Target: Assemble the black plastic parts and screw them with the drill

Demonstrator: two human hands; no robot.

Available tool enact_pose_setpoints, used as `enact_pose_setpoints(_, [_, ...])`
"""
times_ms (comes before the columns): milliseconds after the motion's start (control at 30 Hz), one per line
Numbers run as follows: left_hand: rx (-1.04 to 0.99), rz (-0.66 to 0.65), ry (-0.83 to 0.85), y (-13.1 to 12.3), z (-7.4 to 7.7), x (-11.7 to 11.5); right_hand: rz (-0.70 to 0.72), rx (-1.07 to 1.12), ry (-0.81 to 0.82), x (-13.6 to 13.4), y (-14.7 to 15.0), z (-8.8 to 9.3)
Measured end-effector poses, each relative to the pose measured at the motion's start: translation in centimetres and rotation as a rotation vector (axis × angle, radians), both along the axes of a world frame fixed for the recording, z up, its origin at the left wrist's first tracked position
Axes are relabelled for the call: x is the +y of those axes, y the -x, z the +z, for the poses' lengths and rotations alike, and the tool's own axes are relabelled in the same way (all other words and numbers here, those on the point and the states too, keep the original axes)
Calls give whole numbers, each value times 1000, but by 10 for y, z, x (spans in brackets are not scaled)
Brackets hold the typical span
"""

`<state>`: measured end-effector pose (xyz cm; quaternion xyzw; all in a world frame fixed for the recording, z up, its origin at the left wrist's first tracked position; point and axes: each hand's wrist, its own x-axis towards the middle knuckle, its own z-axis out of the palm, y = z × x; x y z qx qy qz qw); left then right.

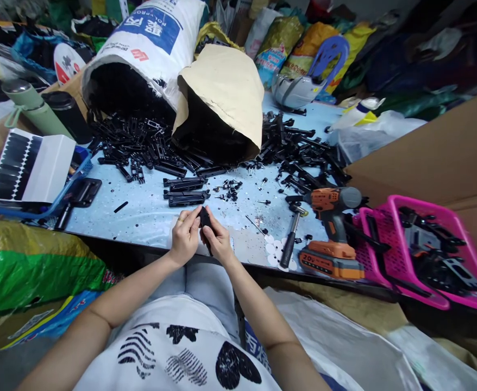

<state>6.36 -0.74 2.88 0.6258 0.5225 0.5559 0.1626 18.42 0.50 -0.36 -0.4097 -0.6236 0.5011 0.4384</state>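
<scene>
Above the front edge of the blue table [149, 220], both hands meet on a black part [205, 218]. My left hand [184, 236] pinches it from the left with thumb and fingers. From the right, my right hand [218, 239] is closed round the same part, whose lower end hangs below the fingers. Just beyond the hands lie several long black pieces [185, 191] in a small stack. Small black knobs with metal pins [231, 190] are scattered to the right of that stack.
Black parts [140, 144] spill from a white sack [149, 49] and a paper sack [226, 87]. Rightward lie a hammer [290, 239], an orange cordless drill [332, 233] and pink baskets [391, 255]. A blue tray [53, 209] and bottles [38, 111] stand on the left.
</scene>
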Motion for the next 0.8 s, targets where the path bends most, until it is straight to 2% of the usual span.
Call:
enact_pose_setpoints(100, [12,15,52,2,1,8,-65,-55,-8,-2,9,4])
enact_pose_setpoints(167, [-11,23,138,3,-4,13,-2,-113,-10,8,10,8])
enact_pose_setpoints(233, [-81,45,265,6,-14,13,86,-235,-52,31,0,12])
enact_pose_setpoints(267, [-106,54,335,8,-20,11,84,-311,-88,48,-9,14])
enact_pose_setpoints(300, [-99,63,399,12,-27,8,35,-393,-128,70,-21,17])
enact_pose_setpoints(367, [37,84,457,22,-42,-3,-200,-553,-184,123,-52,24])
enact_pose_setpoints(433, [268,116,384,36,-55,-14,-447,-751,-214,184,-87,33])
enact_pose_setpoints(500, [452,131,234,51,-67,-22,-588,-930,-247,246,-119,44])
enact_pose_setpoints(567, [568,134,101,61,-76,-25,-631,-1042,-270,304,-143,55])
enact_pose_setpoints(633, [623,156,41,64,-82,-24,-686,-1084,-251,356,-156,66])
enact_pose_setpoints(733, [641,227,65,60,-87,-22,-764,-1119,-195,426,-164,76])
enact_pose_setpoints(800, [651,272,123,55,-91,-22,-708,-1173,-212,468,-165,74])
